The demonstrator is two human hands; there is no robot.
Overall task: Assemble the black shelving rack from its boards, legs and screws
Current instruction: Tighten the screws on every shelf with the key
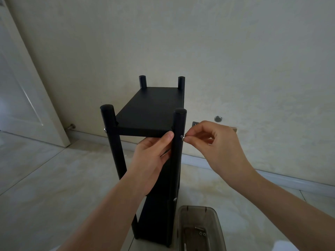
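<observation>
Four black legs rise above the top board (150, 107) of a black shelving rack (155, 178) that stands upright on a pale tiled floor (54, 187), with its far end close to a cream wall (199, 42). The near right leg (178, 134) is gripped just under the board's near edge by the left hand (152, 158), thumb tip resting at the board's corner. The right hand (215, 145) pinches a small silver screw (182, 137) between thumb and forefinger, with the screw's tip at the right side of that same leg, level with the board. Another screw head (105, 130) shows on the near left leg (110, 127), and one more (175, 199) lower down the near right leg.

Open floor spreads left of the rack as far as a white door (21, 84) and to the right along the skirting. Just right of the rack's foot, at the near edge, sits a clear plastic tub (216, 220); inside it lie a few loose screws (200, 230).
</observation>
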